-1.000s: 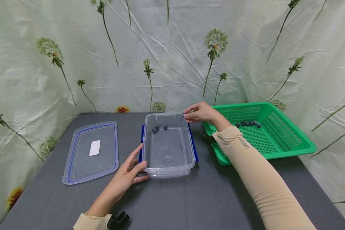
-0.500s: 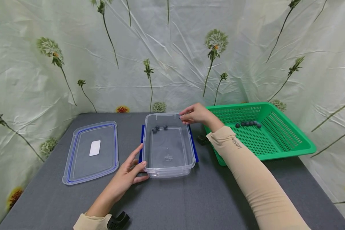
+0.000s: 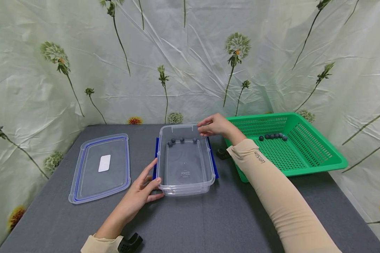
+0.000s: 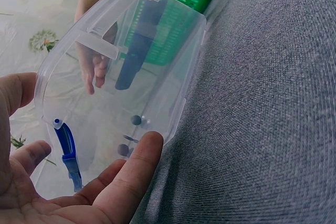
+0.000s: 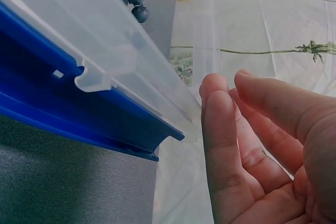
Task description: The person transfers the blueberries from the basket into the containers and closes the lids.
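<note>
- Container [image 3: 187, 160], clear plastic, lidless: upright on the grey table [image 3: 183, 225]; landmark for this list.
- Berries [image 3: 182, 140], four, small, dark, round: on the container's floor, toward its far end.
- Left hand [image 3: 139, 191]: at the container's near left corner, fingers spread and touching its outside; a light steadying contact rather than a clasp.
- Right hand [image 3: 216, 125]: over the container's far right corner, fingers loosely bent, gripping nothing.
- Latches [image 3: 213, 158], blue: along the container's left and right sides, unfastened.
- Lid [image 3: 102, 182], clear, blue-edged, bearing a white label [image 3: 104, 163]: flat, left of the container.
- Basket [image 3: 294, 154], green, perforated: right of the container, further dark berries [image 3: 272, 136] inside.
- Backdrop [image 3: 196, 59], dandelion-printed: behind the container.
</note>
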Demonstrator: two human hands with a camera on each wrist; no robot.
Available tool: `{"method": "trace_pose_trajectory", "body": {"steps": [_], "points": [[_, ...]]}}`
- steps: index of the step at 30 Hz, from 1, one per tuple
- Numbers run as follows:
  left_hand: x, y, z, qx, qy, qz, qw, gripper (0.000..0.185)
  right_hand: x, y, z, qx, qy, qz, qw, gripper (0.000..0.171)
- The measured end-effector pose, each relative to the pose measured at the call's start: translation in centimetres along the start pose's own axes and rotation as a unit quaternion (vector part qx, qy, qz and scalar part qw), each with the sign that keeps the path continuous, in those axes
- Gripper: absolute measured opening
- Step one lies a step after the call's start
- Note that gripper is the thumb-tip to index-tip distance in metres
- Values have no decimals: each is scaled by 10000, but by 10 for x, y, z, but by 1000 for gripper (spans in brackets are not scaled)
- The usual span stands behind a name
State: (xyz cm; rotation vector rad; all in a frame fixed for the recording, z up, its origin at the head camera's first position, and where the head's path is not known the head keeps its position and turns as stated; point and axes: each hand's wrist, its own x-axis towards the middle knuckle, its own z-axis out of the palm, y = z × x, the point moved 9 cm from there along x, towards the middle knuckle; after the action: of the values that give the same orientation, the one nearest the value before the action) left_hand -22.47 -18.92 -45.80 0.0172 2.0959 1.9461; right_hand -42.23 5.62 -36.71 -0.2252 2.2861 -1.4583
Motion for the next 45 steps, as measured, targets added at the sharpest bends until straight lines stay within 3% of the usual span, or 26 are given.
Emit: {"method": "trace_pose_trajectory", "body": {"steps": [21, 30, 45], "points": [[-1, 1, 0, 27, 3, 25, 10000, 70, -7, -3, -20, 197, -28, -155, 9997, 39], [0, 1, 0, 20, 11, 10, 10000, 70, -17, 3, -53, 239, 216, -45, 9995, 38], [-2, 5, 0, 41, -18, 100, 9999, 70, -39, 36, -111, 508, 534, 292, 9969, 51]]}}
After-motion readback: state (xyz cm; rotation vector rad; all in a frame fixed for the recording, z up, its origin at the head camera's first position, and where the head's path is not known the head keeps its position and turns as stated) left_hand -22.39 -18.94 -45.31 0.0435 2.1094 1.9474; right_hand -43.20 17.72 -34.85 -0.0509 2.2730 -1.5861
